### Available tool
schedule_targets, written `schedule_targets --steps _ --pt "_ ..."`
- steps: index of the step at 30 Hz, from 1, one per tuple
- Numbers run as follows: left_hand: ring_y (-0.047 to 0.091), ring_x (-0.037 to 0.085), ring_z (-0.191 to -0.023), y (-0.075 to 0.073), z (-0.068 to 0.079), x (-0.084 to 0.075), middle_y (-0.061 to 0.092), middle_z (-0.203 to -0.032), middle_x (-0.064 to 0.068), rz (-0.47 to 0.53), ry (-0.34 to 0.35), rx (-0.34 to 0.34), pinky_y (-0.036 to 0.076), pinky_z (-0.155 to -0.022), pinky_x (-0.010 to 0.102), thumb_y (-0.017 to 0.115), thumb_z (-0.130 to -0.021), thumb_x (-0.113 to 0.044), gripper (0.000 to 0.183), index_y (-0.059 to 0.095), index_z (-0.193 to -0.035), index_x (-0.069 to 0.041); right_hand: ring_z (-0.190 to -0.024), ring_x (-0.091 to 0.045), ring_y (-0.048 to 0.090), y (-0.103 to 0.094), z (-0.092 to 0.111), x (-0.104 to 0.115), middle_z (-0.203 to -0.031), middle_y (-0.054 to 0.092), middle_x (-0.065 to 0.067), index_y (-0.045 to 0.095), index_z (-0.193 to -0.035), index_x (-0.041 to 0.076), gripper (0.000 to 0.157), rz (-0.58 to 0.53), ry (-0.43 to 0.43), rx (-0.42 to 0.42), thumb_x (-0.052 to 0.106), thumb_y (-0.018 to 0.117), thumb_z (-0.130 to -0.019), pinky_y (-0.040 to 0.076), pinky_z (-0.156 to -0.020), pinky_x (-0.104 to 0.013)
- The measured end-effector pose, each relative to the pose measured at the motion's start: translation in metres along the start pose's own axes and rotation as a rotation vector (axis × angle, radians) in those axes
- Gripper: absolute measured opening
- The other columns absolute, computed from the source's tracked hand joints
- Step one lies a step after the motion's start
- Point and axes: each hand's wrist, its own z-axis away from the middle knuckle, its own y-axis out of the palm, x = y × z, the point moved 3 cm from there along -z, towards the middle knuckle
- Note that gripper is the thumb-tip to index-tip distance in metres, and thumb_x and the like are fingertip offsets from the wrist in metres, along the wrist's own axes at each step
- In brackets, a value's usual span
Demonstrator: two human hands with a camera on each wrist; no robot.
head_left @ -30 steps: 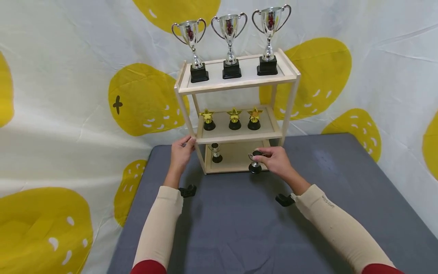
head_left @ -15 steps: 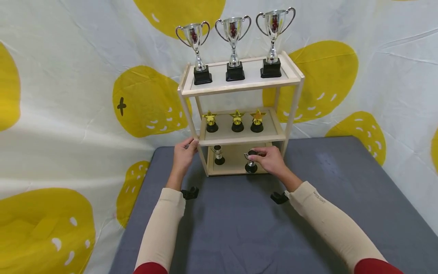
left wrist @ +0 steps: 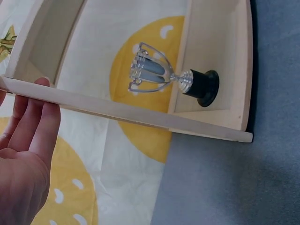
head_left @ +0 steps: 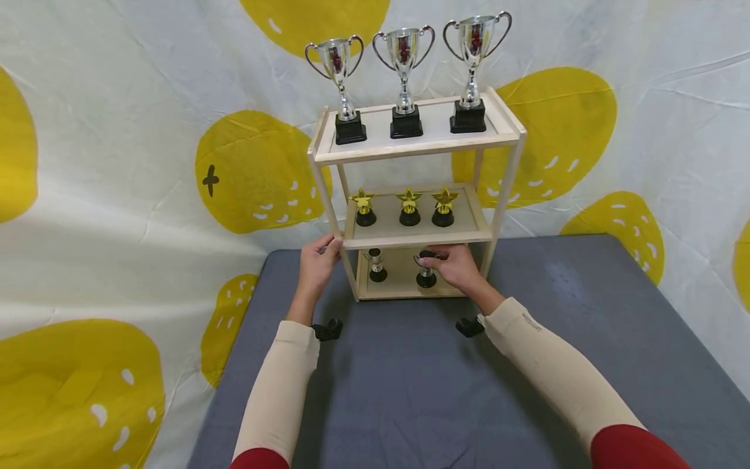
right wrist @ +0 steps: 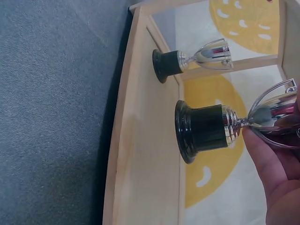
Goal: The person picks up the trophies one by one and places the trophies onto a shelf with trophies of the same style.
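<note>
My right hand holds a small silver trophy cup by its bowl, upright, close over the bottom shelf of a pale wooden rack. The cup has two thin handles and a round black base. To its left on that shelf stands a matching small trophy cup. My left hand grips the rack's left front post at the height of the middle shelf, thumb on one side and fingers on the other.
Three gold star trophies line the middle shelf. Large silver two-handled cups on black bases, three of them, stand on the top shelf. The rack stands on a grey cloth-covered table, with a white and yellow patterned curtain behind.
My right hand has carried the small cup inward and left, from the front edge to over the bottom shelf. The left hand keeps its grip on the post. The head view shifted slightly.
</note>
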Motion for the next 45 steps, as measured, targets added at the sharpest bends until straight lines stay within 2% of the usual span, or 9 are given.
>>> schedule_targets --steps 5,9,12,18,22,27,31,38,45 --pt "0.061 0.037 -0.134 0.002 0.001 0.001 0.058 -0.15 0.021 -0.004 0.0 0.007 0.056 -0.11 0.043 0.062 -0.106 -0.018 0.04 0.064 -0.141 0.0 -0.135 -0.04 0.06 0.006 -0.009 -0.007 -0.14 0.066 -0.022 0.066 -0.139 0.002 0.05 -0.079 -0.01 0.013 0.01 0.081 -0.092 0.053 -0.112 -0.059" --pt "0.061 0.037 -0.134 0.003 0.002 0.001 0.059 -0.149 0.022 -0.009 0.007 0.005 0.056 -0.11 0.043 0.062 -0.106 -0.018 0.039 0.064 -0.141 0.0 -0.136 -0.042 0.058 0.011 -0.015 -0.011 -0.144 0.063 -0.024 0.062 -0.142 0.001 0.053 -0.087 -0.067 0.023 0.004 0.079 -0.092 0.05 -0.116 -0.059" --pt "0.062 0.037 -0.134 0.003 0.001 0.002 0.06 -0.149 0.022 -0.011 0.007 0.001 0.056 -0.11 0.043 0.063 -0.106 -0.018 0.04 0.064 -0.141 0.001 -0.135 -0.043 0.059 0.014 -0.019 -0.012 -0.144 0.062 -0.025 0.06 -0.143 -0.001 0.055 -0.081 -0.085 0.02 0.004 0.079 -0.092 0.049 -0.117 -0.059" --pt "0.06 0.037 -0.135 0.0 0.0 0.004 0.058 -0.151 0.021 -0.001 -0.002 0.008 0.055 -0.111 0.045 0.062 -0.106 -0.019 0.042 0.062 -0.143 0.001 -0.128 -0.043 0.063 0.02 -0.028 -0.02 -0.145 0.061 -0.022 0.057 -0.147 0.004 0.055 -0.169 -0.017 0.034 0.007 0.076 -0.095 0.055 -0.109 -0.06" --pt "0.061 0.035 -0.135 -0.001 -0.001 0.003 0.059 -0.15 0.02 -0.01 0.003 0.014 0.055 -0.111 0.045 0.063 -0.106 -0.022 0.04 0.065 -0.141 -0.002 -0.128 -0.045 0.062 0.023 -0.031 -0.022 -0.146 0.06 -0.024 0.053 -0.149 0.002 0.059 -0.214 -0.015 0.031 0.005 0.075 -0.095 0.055 -0.109 -0.061" --pt "0.062 0.035 -0.134 -0.002 -0.001 0.001 0.059 -0.15 0.02 -0.003 0.014 0.018 0.056 -0.11 0.044 0.063 -0.106 -0.022 0.04 0.066 -0.14 -0.003 -0.132 -0.042 0.061 0.026 -0.037 -0.023 -0.146 0.061 -0.022 0.053 -0.149 0.004 0.059 -0.146 -0.022 0.027 0.007 0.076 -0.095 0.051 -0.115 -0.058" --pt "0.062 0.035 -0.134 -0.002 -0.001 0.0 0.06 -0.149 0.02 -0.002 0.025 0.024 0.056 -0.11 0.044 0.063 -0.106 -0.021 0.039 0.065 -0.141 -0.002 -0.129 -0.043 0.062 0.029 -0.039 -0.023 -0.145 0.061 -0.022 0.054 -0.149 0.005 0.056 -0.087 -0.037 0.032 0.008 0.074 -0.097 0.052 -0.114 -0.059" --pt "0.063 0.036 -0.133 -0.001 -0.002 -0.001 0.06 -0.149 0.021 -0.008 0.025 0.024 0.056 -0.109 0.044 0.063 -0.106 -0.018 0.038 0.066 -0.139 0.0 -0.125 -0.045 0.062 0.034 -0.039 -0.027 -0.147 0.057 -0.023 0.05 -0.152 0.005 0.055 -0.134 0.009 0.063 0.009 0.07 -0.1 0.056 -0.107 -0.06" --pt "0.063 0.037 -0.132 -0.001 -0.002 0.0 0.061 -0.147 0.022 0.003 0.022 0.012 0.057 -0.108 0.045 0.063 -0.105 -0.014 0.036 0.066 -0.139 0.0 -0.125 -0.043 0.062 0.039 -0.036 -0.032 -0.145 0.059 -0.024 0.051 -0.152 0.006 0.055 -0.134 0.023 0.082 0.012 0.07 -0.1 0.055 -0.107 -0.058"
